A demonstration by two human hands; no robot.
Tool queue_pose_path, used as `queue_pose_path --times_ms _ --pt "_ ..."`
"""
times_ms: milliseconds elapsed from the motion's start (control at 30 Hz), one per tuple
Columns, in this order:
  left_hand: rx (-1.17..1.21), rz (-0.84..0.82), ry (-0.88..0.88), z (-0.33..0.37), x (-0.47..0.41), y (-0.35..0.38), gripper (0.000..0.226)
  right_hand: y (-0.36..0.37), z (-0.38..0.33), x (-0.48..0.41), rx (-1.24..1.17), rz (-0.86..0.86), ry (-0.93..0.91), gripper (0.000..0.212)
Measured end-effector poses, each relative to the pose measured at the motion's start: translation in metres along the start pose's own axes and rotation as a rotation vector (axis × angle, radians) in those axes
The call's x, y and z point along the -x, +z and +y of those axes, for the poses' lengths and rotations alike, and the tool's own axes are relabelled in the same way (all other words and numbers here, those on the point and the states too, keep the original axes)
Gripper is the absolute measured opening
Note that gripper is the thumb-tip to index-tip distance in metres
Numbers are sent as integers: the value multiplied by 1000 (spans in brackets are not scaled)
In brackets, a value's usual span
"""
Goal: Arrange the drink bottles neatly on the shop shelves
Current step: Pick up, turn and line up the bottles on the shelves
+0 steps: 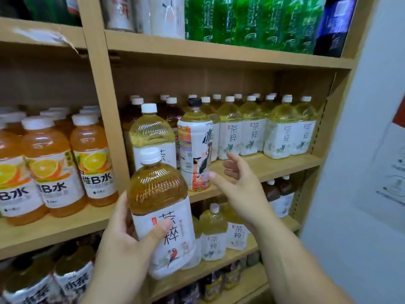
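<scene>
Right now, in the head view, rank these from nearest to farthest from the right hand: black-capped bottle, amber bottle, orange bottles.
1. Black-capped bottle: just left of the right hand, at the front edge of the shelf.
2. Amber bottle: lower left, held by the left hand.
3. Orange bottles: far left, beyond the amber bottle.

One black-capped bottle (195,145), one amber tea bottle (162,216) in front of and below it, one pale tea bottle (151,132) just left of it, four pale front-row bottles (252,132) to its right, three orange drink bottles (48,163) fronting the row further left
</scene>
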State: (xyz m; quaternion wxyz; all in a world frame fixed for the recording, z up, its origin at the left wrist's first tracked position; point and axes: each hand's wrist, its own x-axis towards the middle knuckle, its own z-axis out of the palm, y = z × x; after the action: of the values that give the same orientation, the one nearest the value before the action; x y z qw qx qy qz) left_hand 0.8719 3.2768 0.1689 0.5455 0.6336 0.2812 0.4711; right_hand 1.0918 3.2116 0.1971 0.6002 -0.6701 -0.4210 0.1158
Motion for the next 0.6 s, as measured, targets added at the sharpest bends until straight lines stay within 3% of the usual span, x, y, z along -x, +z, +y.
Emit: queue_pose_path --times_ms 200,433,600 --pt "-48 -26 -15 -1 -10 -15 77 38 5 -51 52 -53 9 103" --pt "-63 -61 -38 -12 -16 -27 78 50 16 -73 92 53 -24 82" --pt "-63 -13 -51 -17 -8 -35 70 42 3 -38 59 51 -68 70"
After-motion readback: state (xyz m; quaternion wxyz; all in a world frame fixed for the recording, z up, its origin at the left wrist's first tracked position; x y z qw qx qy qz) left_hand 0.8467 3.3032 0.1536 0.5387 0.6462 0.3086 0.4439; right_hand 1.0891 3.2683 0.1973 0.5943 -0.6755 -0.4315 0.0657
